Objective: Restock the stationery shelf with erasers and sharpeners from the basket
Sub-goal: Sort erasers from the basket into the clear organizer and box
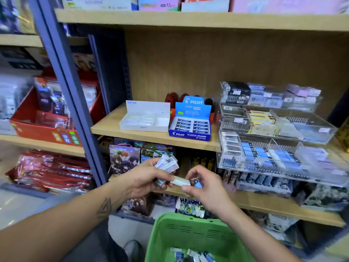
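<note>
Above the green plastic basket point(190, 235), my left hand point(147, 178) grips several wrapped erasers point(167, 164) while my right hand point(204, 188) pinches one white eraser point(181, 181); the loose stack could slip and fall.

we note a wooden shelving unit point(170, 19) with pale boards and a wood-grain back panel point(207, 61), carried on a dark blue-grey metal upright point(64, 76) that leans across the left of the view through lens distortion. a second perforated upright point(124, 63) stands at the bay's inner corner. to the left we record an adjoining bay of wooden shelves point(37, 144) holding a red cardboard tray point(45, 131) and red foil packets point(52, 171). lighting is even and bright, without hard shadows. a strip of pale floor point(130, 231) shows below.
</note>
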`<control>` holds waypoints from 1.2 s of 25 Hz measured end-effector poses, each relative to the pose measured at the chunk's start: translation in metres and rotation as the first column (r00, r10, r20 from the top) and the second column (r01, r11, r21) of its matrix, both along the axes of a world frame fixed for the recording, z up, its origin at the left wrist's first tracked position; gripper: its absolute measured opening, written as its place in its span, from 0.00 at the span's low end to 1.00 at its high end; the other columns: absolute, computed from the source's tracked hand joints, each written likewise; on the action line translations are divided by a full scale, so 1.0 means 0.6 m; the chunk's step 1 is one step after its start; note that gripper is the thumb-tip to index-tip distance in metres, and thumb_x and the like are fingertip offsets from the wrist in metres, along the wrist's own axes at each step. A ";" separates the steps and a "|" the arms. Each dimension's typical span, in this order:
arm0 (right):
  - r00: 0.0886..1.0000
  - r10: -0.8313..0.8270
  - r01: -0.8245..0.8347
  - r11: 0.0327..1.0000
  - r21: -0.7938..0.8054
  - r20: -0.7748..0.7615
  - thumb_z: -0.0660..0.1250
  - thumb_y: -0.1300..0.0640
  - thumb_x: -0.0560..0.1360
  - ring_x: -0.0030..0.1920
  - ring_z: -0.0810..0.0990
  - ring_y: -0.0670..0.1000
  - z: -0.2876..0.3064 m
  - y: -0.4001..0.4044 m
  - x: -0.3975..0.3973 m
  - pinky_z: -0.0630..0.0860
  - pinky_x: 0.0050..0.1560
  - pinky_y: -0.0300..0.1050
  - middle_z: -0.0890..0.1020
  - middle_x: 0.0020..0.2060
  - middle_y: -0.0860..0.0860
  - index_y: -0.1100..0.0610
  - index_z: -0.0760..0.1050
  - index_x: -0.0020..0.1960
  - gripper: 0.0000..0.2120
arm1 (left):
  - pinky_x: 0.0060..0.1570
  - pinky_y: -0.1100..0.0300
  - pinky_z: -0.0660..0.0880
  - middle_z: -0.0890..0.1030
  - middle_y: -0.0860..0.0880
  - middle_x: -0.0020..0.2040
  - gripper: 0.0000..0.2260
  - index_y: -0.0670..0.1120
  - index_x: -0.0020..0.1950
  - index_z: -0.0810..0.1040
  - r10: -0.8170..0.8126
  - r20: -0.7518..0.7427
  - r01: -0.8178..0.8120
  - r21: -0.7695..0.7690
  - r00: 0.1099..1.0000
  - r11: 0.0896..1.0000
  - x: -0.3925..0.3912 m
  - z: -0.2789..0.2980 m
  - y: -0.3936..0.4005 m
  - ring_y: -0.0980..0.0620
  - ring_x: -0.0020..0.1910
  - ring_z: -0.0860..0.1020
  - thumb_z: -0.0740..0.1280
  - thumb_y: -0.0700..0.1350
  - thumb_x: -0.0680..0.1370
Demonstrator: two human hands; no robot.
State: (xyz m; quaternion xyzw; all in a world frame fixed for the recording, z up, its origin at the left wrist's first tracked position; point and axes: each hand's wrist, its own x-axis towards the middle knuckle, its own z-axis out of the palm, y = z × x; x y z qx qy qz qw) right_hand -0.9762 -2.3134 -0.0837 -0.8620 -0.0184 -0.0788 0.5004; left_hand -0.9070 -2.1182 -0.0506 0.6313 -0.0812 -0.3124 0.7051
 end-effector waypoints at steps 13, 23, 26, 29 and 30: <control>0.998 -0.062 0.057 0.884 -0.464 0.005 0.78 0.55 0.68 0.56 0.79 0.50 0.225 0.088 0.228 0.75 0.54 0.43 0.82 0.54 0.49 0.51 0.81 0.51 0.13 | 0.26 0.62 0.67 0.79 0.45 0.34 0.12 0.40 0.52 0.78 0.306 0.364 -0.378 0.144 0.880 0.915 0.186 0.182 0.108 0.48 0.28 0.76 0.72 0.29 0.72; 0.974 -0.222 0.161 0.517 -0.841 0.049 0.68 0.63 0.72 0.56 0.81 0.59 0.246 0.124 0.380 0.74 0.46 0.47 0.82 0.54 0.55 0.57 0.77 0.59 0.16 | 0.24 0.61 0.68 0.75 0.45 0.29 0.09 0.42 0.45 0.78 0.117 0.611 -0.404 0.356 0.783 0.842 0.332 0.169 0.089 0.50 0.23 0.73 0.70 0.30 0.70; 0.977 -0.177 0.186 0.448 -0.874 0.117 0.67 0.66 0.72 0.54 0.82 0.60 0.232 0.128 0.394 0.74 0.45 0.47 0.82 0.53 0.56 0.56 0.78 0.58 0.15 | 0.23 0.64 0.64 0.73 0.48 0.26 0.11 0.46 0.39 0.75 0.139 0.642 -0.426 0.317 0.754 0.848 0.346 0.153 0.085 0.52 0.21 0.69 0.68 0.30 0.69; 0.978 -0.132 0.203 0.392 -0.897 0.163 0.67 0.67 0.71 0.51 0.82 0.59 0.216 0.132 0.405 0.74 0.41 0.46 0.82 0.51 0.55 0.54 0.79 0.55 0.15 | 0.25 0.64 0.62 0.71 0.53 0.27 0.11 0.48 0.35 0.73 0.119 0.690 -0.424 0.290 0.714 0.858 0.348 0.137 0.089 0.54 0.23 0.67 0.67 0.32 0.69; 0.978 -0.124 0.202 0.375 -0.905 0.167 0.67 0.67 0.72 0.50 0.82 0.59 0.212 0.132 0.406 0.73 0.40 0.45 0.82 0.51 0.55 0.54 0.79 0.54 0.14 | 0.26 0.63 0.62 0.71 0.54 0.27 0.12 0.49 0.34 0.73 0.114 0.693 -0.420 0.290 0.712 0.860 0.348 0.132 0.092 0.54 0.24 0.67 0.67 0.32 0.68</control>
